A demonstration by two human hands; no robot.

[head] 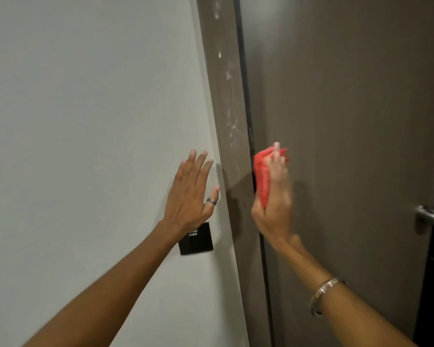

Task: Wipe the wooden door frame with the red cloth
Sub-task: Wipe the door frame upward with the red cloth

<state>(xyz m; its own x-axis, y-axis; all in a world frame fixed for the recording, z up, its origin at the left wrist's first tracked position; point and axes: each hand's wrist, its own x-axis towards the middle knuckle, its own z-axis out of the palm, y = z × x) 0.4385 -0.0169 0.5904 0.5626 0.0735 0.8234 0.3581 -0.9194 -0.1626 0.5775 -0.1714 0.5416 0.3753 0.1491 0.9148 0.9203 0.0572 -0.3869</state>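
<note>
The wooden door frame (226,101) runs as a brown vertical strip up the middle, with several whitish smudges on its upper part. My right hand (273,201) is shut on a folded red cloth (263,176) and holds it at the frame's right edge, by the dark gap between frame and door. My left hand (191,194) lies flat and open on the white wall just left of the frame, fingers spread, a ring on the thumb.
The brown door (348,121) fills the right side, with a metal handle (429,216) at the far right. A black square wall switch (198,241) sits on the white wall (85,121) under my left wrist.
</note>
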